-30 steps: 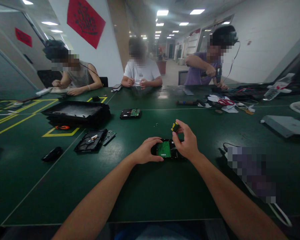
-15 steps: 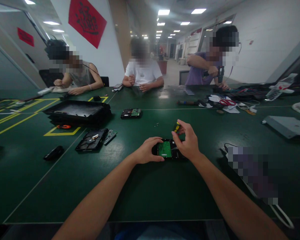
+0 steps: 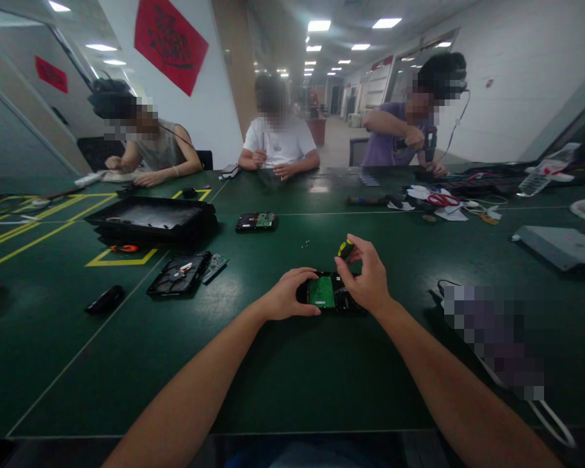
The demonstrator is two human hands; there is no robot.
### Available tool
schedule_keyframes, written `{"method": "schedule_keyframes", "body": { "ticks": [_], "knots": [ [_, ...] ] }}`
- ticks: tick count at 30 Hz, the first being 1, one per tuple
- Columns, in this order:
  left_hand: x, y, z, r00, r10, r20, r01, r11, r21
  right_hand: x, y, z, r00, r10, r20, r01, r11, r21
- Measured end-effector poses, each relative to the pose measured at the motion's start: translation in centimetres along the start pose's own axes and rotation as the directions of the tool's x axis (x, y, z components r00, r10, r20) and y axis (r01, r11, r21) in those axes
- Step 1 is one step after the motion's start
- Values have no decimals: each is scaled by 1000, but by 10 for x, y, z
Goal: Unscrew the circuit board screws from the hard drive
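Head view: single camera, worn on the head — faces forward and down, wide.
Tabletop [image 3: 292, 377]: seen from above its near edge, out to the far side.
Left hand [image 3: 287, 296], right hand [image 3: 366, 276]: near, just below mid-frame, viewed from behind and above.
Co-workers [image 3: 279, 140]: farther off, upper half, opposite.
Ceiling lights [image 3: 319, 26]: top of frame — caught from below.
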State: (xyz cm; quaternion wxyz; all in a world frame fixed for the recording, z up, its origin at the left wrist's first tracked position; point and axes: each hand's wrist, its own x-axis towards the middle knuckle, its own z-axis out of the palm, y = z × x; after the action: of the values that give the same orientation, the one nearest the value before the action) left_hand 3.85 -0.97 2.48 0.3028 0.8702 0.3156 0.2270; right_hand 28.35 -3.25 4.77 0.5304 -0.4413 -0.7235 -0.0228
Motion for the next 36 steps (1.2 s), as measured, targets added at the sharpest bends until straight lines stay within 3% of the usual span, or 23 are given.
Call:
{"method": "schedule_keyframes", "body": {
  "ticks": [36],
  "knots": [
    [0,-1,1,1000,24,-17,-23,999,28,2,0,-2,1000,-12,6,12,1000,2]
  ]
}}
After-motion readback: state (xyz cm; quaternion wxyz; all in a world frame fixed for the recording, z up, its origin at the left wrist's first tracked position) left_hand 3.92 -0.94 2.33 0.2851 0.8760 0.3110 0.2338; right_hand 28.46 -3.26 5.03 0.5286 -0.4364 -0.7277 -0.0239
